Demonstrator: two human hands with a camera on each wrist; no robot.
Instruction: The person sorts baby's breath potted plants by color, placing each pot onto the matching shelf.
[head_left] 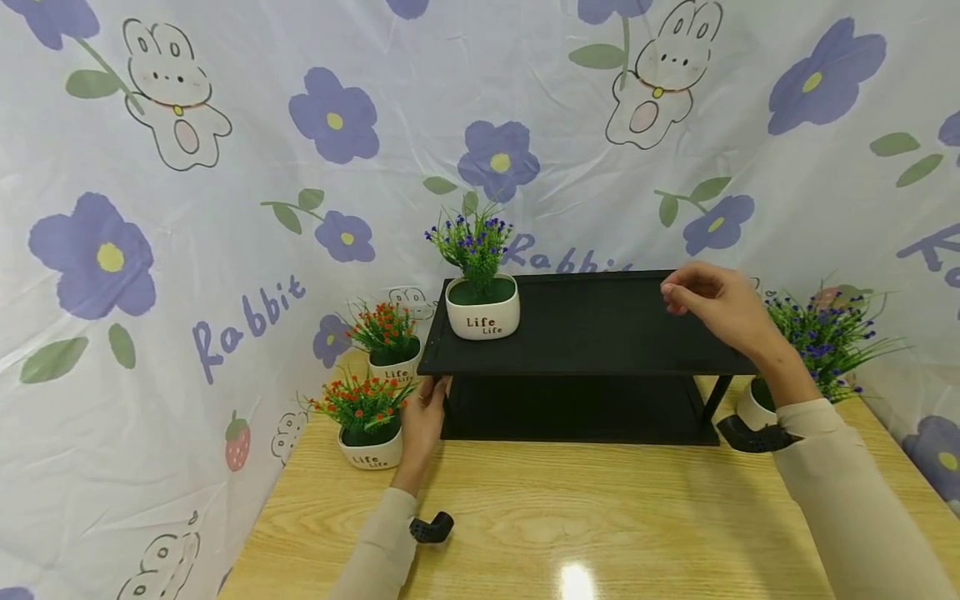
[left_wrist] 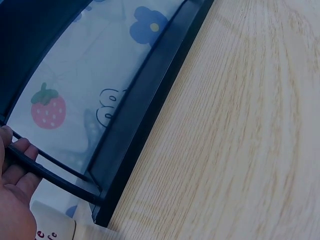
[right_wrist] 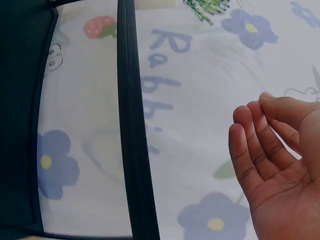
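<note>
Nearest the camera: a bare stretch of wooden table (head_left: pixel 600 517) with a bright glare spot, and the two cream sleeves reaching forward, each carrying a black wrist-mounted camera.

Item in hand: a black two-tier shelf (head_left: pixel 592 333) standing upright at the back of the table, against the flower-and-rabbit printed cloth (head_left: pixel 225 208).

Left hand (head_left: pixel 422 417): at the shelf's left end, low down. The left wrist view shows the fingers (left_wrist: pixel 22 160) curled round a thin black side rail of the frame; it grips the frame.

Right hand (head_left: pixel 712 304): raised over the right rear part of the top tier, fingers relaxed and lightly bent, holding nothing. Whether the fingertips touch the board cannot be told.

On the shelf: one white "Life" pot with purple flowers (head_left: pixel 482 296), at the left end of the top tier.

Beside the shelf: two pots with red flowers (head_left: pixel 367 425) to the left, the nearer one just beside the left hand; another purple-flowered pot (head_left: pixel 817 350) to the right, behind the right forearm.

Judgement: the step appears to be steadying the shelf while stocking it. The next move calls for the free right hand to take a pot by its body, the left keeping the frame from shifting.
</note>
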